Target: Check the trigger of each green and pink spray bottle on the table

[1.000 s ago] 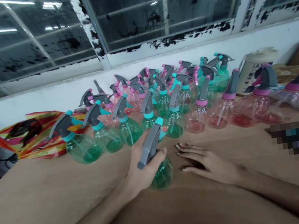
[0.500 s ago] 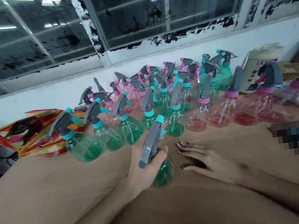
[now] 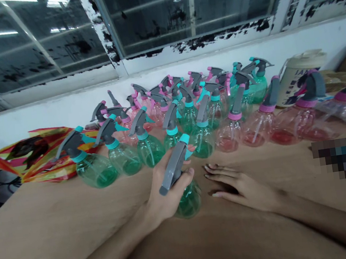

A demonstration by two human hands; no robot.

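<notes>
Head view shows your left hand [image 3: 163, 191] gripping a round, green, see-through plastic spray bottle [image 3: 188, 201] below its grey top on the flat brown table [image 3: 76, 220], maybe keeping it steady, while your right hand [image 3: 245, 185] rests open beside it.

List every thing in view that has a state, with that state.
Held green bottle: spray head fitted
Left hand: closed around it
Right hand: open, palm-down on the table
Front green bottles: standing, partly filled
Front pink bottles: standing, partly filled
Plastic bag: lying crumpled
Cream container: upright
Windows: look shut
</notes>
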